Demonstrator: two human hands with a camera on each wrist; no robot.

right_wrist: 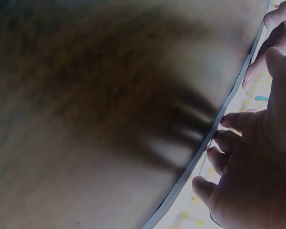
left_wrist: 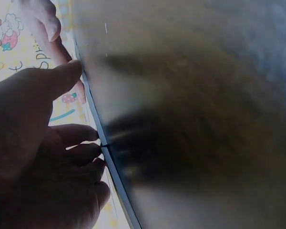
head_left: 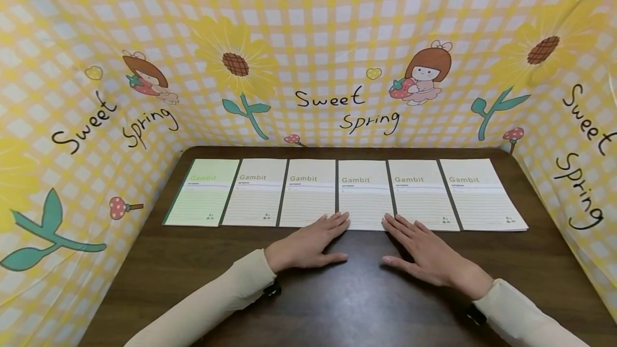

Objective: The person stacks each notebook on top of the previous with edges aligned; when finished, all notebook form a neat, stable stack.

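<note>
Several notebooks lie side by side in a row on the dark wooden table, each with a dark spine strip on its left. The leftmost is a pale green notebook (head_left: pixel 202 200); the others are whitish. My left hand (head_left: pixel 308 241) rests with straight fingers on the lower edges of a notebook left of the middle (head_left: pixel 308 197) and a middle notebook (head_left: pixel 365 200). Opposite it, my right hand (head_left: pixel 429 255) has its fingertips on that middle notebook's lower right corner and the notebook beside it (head_left: pixel 419 197). In the wrist views, fingertips of the left hand (left_wrist: pixel 52 148) and right hand (right_wrist: pixel 252 157) meet the notebooks' front edges.
A yellow checked cloth (head_left: pixel 308 42) with printed flowers and lettering surrounds the table (head_left: pixel 361 304) at the back and both sides. The rightmost notebook (head_left: pixel 482 200) lies close to the table's right side. Both sleeves are pale, with a dark device at each wrist.
</note>
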